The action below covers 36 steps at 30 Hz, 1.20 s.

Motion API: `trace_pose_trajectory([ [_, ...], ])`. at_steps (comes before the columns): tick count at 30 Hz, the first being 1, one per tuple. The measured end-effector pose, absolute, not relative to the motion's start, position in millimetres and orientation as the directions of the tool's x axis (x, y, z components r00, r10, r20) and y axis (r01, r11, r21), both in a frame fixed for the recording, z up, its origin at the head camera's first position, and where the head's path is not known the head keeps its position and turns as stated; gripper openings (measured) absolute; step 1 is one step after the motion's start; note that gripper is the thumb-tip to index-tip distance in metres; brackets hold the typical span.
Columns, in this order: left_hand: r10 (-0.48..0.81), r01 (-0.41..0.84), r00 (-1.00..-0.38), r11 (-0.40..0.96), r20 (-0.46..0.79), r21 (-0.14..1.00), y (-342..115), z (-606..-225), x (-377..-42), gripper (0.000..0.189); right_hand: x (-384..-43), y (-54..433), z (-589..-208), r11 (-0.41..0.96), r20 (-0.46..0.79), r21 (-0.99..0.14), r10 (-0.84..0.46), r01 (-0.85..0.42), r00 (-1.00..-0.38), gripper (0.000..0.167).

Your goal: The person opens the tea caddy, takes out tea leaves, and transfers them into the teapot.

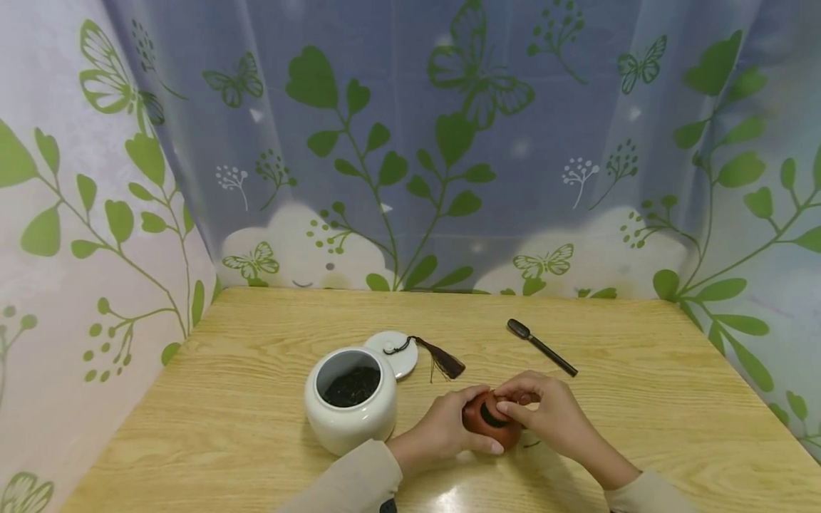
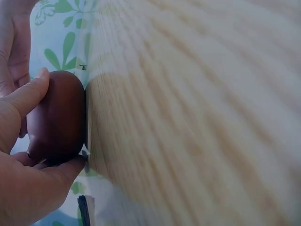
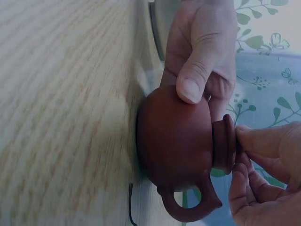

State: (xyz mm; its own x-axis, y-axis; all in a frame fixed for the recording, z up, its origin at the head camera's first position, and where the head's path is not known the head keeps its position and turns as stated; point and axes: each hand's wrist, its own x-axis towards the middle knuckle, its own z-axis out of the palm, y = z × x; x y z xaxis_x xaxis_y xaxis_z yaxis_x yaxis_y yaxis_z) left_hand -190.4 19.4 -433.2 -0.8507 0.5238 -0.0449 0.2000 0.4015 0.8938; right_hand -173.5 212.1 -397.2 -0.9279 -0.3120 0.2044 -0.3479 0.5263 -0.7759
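Observation:
A small reddish-brown clay teapot [image 3: 174,136] stands on the table, its loop handle on the side toward my right arm. My left hand [image 1: 442,427] grips the pot's body, thumb on the near side and fingers around the far side. With thumb and fingers my right hand [image 1: 545,410] pinches the teapot lid [image 3: 223,143] at its top. The lid is raised at the mouth of the pot, and a dark opening shows below it in the head view. In the left wrist view the pot's rounded body [image 2: 59,115] lies against the fingers.
Left of the hands stands a white jar [image 1: 349,431] with dark tea leaves [image 1: 353,387] inside. Behind it lies its white lid [image 1: 400,360] with a brown tassel [image 1: 445,362]. A black scoop [image 1: 545,349] lies farther back right. Patterned curtains border the wooden table [image 1: 256,399].

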Motion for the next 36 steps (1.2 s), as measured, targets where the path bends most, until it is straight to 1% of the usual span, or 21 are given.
trace_pose_trajectory([
  [8,0.520,0.232,-0.854,0.424,-0.026,0.876,19,-433,-190,0.085,-171,206,-401,0.551,0.219,-0.724,-0.387,-0.416,-0.895,0.013],
  [15,0.521,0.236,-0.853,0.433,-0.028,0.870,19,-432,-190,0.085,-172,205,-401,0.567,0.218,-0.705,-0.397,-0.425,-0.892,0.012],
  [24,0.517,0.223,-0.855,0.437,-0.041,0.871,20,-432,-189,0.085,-172,206,-400,0.563,0.199,-0.716,-0.403,-0.413,-0.893,0.014],
  [32,0.505,0.225,-0.862,0.458,-0.044,0.860,18,-428,-188,0.089,-174,212,-394,0.502,0.170,-0.783,-0.394,-0.367,-0.903,0.025],
  [36,0.502,0.271,-0.865,0.476,-0.005,0.836,14,-416,-188,0.090,-179,216,-388,0.498,0.185,-0.789,-0.365,-0.359,-0.912,0.028],
])
